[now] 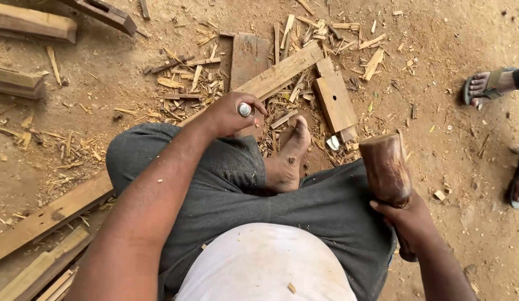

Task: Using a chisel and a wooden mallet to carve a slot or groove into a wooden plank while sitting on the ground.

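I sit on the ground with a long wooden plank [282, 71] running under my bent leg. My left hand [229, 113] is closed around a chisel whose round metal butt end [245, 109] sticks up from my fist, set on the plank. My right hand [409, 220] grips the handle of a thick brown wooden mallet [385, 167], held upright beside my right knee, apart from the chisel. My bare foot [287, 159] rests next to the plank. The chisel's blade is hidden by my hand.
Wood chips and offcuts [192, 75] litter the dirt ahead. A short board with a hole [335, 101] lies beside the plank. Timber pieces [45, 217] lie at left. Another person's sandalled foot [485, 85] is at the right edge.
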